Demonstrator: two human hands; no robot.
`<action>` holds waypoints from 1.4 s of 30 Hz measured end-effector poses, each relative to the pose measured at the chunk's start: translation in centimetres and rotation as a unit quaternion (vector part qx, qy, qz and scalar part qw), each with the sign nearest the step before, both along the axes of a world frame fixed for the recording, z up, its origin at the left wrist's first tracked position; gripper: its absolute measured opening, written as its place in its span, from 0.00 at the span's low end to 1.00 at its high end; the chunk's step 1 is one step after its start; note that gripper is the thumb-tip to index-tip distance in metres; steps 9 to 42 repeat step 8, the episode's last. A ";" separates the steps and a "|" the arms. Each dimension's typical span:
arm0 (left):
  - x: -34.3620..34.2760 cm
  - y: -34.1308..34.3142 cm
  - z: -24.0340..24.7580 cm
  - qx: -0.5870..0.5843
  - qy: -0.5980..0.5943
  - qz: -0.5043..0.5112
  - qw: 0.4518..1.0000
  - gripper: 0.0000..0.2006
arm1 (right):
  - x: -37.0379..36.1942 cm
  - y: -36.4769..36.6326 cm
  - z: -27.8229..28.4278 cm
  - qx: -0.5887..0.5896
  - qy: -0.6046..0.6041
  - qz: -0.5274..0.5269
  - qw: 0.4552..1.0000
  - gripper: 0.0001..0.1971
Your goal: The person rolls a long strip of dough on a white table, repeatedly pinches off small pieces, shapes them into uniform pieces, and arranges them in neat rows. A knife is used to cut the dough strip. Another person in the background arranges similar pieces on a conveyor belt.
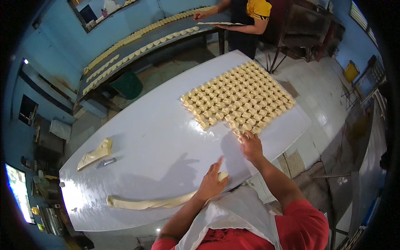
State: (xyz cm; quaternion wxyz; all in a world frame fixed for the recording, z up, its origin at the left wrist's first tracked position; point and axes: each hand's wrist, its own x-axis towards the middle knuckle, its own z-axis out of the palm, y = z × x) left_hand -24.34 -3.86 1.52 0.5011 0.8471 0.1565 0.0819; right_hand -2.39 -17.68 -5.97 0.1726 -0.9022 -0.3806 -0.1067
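A long, twisted dough rope (150, 204) lies along the near edge of the white table. My left hand (211, 183) is over its right end, forefinger stretched forward, the rope held between thumb and fingers. The rope's rounded tip shows beside the thumb. Farther right, my right hand (252, 146) pinches a small dough piece at the near corner of the laid-out dough pieces (237, 96). Its fingertips partly cover that piece. Those many small pale lumps sit in close rows on the table's right half.
On the table's left lie a larger dough slab (96, 155) and a metal blade (106, 162). Behind, a dark bench (166, 31) carries rows of dough. A co-worker in a yellow sleeve (258, 9) holds a tray (221, 23) there. A green bin (127, 85) stands below the bench.
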 end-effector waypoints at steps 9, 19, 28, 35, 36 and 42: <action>-2.2 3.2 -4.0 -0.038 0.120 -0.072 0.989 0.52 | -10.2 3.6 5.1 0.037 0.495 0.238 0.835 0.25; -2.2 3.2 -4.0 -0.038 0.120 -0.072 0.989 0.52 | -10.2 3.6 5.1 0.037 0.495 0.238 0.835 0.25; -2.2 3.2 -4.0 -0.038 0.120 -0.072 0.989 0.52 | -10.2 3.6 5.1 0.037 0.495 0.238 0.835 0.25; -2.2 3.2 -4.0 -0.038 0.120 -0.072 0.989 0.52 | -10.2 3.6 5.1 0.037 0.495 0.238 0.835 0.25; -2.2 3.2 -4.0 -0.038 0.120 -0.072 0.989 0.52 | -10.2 3.6 5.1 0.037 0.495 0.238 0.835 0.25; -2.2 3.2 -4.0 -0.038 0.120 -0.072 0.989 0.52 | -10.2 3.6 5.1 0.037 0.495 0.238 0.835 0.25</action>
